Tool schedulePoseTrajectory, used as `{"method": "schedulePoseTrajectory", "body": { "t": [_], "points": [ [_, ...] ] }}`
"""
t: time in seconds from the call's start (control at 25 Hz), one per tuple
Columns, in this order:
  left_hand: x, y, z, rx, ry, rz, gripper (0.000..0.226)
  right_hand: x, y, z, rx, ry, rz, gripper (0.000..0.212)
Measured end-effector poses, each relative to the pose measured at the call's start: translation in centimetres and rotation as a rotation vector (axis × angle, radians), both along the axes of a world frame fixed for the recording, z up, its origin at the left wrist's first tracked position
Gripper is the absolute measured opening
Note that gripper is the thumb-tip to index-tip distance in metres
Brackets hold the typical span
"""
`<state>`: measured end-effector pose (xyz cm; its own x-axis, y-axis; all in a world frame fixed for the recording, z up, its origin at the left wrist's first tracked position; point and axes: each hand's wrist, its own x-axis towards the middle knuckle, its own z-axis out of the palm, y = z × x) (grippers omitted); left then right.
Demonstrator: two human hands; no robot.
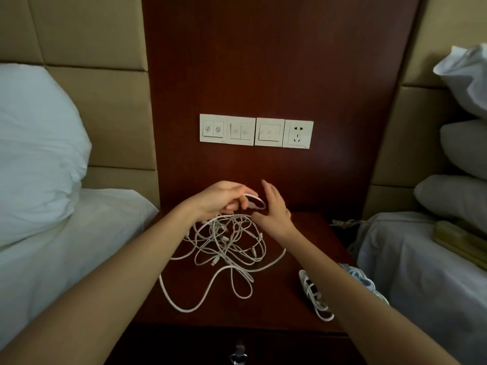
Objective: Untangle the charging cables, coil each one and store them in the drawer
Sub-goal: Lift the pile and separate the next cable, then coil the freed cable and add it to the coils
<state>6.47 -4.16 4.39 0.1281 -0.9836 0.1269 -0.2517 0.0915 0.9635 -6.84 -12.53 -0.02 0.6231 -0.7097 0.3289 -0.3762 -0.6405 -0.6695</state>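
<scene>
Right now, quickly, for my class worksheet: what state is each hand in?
Left hand: closed, fingers curled round a loop of the white cable.
Right hand: open, fingers straight beside that loop; contact cannot be told.

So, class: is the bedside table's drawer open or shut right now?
Shut. The drawer front sits closed beneath the table edge, handle showing, no inside visible; the tangled cables lie on top.
</scene>
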Motion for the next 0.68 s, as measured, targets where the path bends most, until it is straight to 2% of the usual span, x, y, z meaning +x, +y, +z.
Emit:
{"method": "schedulePoseTrajectory", "body": {
  "t": [0.04, 0.12, 0.16, 0.36, 0.48, 0.6, 0.68],
  "points": [
    [-0.2, 0.1, 0.1, -0.022, -0.060, -0.012, 0.029, 0.1, -0.1, 0.2, 0.002, -0.051, 0.105, 0.064],
    [-0.4, 0.2, 0.5, -0.113, -0.101, -0.005, 0.031, -0.3, -0.2, 0.5, 0.082, -0.199, 0.220, 0.026],
    [-0.4, 0.4, 0.5, -0.171, -0.114, 0.025, 0.031, -0.6, -0.3, 0.6, 0.152, -0.278, 0.229, 0.017],
    [-1.7, 0.8, -0.5, -0.394, -0.280, 0.220, 0.022, -2.0, -0.2, -0.3, 0.384, -0.592, 0.289, 0.024],
    [-2.7, -0.1, -3.3, -0.411, -0.436, 0.260, 0.019, -1.7, 0.5, -0.8, 0.682, -0.866, 0.324, 0.027],
    [-3.5, -0.8, -6.4, -0.362, -0.352, 0.313, 0.023, -2.2, 1.2, -0.6, 1.120, -1.106, 0.410, 0.027],
    [-4.3, -1.2, -7.5, -0.352, -0.277, 0.322, 0.021, -2.6, 1.5, -1.4, 1.181, -1.122, 0.515, 0.018]
  ]
}}
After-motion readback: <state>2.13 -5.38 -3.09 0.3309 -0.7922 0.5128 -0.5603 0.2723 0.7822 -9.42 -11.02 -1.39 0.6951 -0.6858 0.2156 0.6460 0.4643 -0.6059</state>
